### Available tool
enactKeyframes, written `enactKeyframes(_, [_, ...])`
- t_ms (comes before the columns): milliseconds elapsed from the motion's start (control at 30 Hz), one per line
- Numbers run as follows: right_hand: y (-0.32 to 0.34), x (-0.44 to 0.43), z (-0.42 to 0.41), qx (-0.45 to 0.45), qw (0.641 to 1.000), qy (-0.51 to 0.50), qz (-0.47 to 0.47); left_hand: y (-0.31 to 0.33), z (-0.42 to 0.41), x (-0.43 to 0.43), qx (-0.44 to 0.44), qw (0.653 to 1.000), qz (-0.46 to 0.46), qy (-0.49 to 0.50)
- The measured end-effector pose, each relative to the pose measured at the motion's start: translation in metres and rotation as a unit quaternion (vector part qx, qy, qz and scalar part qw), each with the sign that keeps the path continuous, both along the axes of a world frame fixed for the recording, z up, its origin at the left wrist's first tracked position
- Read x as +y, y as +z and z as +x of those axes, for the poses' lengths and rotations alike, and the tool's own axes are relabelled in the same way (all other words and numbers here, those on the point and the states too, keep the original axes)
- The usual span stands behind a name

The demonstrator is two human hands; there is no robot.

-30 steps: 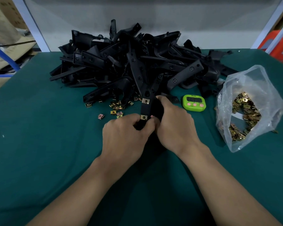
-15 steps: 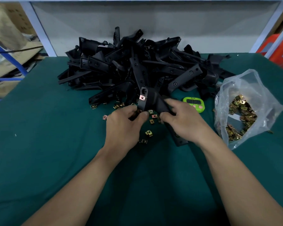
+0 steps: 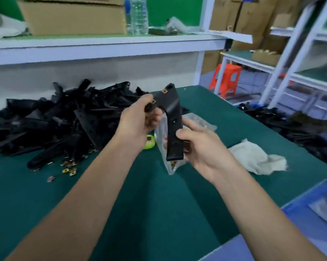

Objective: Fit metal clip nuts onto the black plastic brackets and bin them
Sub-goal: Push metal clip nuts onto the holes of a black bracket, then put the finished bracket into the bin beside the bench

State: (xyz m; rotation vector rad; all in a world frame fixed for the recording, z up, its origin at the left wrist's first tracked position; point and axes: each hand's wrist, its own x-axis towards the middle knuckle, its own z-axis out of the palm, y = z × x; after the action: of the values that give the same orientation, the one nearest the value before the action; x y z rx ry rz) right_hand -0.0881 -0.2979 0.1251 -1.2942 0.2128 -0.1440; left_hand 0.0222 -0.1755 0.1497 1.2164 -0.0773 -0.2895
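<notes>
Ok, right hand point(image 3: 202, 147) has fingers curled round the lower end of the bracket point(image 3: 173, 113), left hand point(image 3: 138, 121) pinches its short arm. Bracket is held above the bench point(image 3: 155, 204), 2 clips point(image 3: 165, 90) on it. Bracket pile point(image 3: 65, 119) beyond, left.

Even bright light, motion blur, wide-angle distortion

Forearms bare up to frame edge. Left hand point(image 3: 138, 121), right hand point(image 3: 204, 149) bare. Thumbnail short.
</notes>
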Motion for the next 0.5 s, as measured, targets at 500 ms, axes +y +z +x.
enactKeyframes(500, [0.008, -0.184, -0.102, 0.11, 0.928, -0.34, 0.103, -0.007, -0.062, -0.244, 0.143, 0.92, 0.109, -0.347])
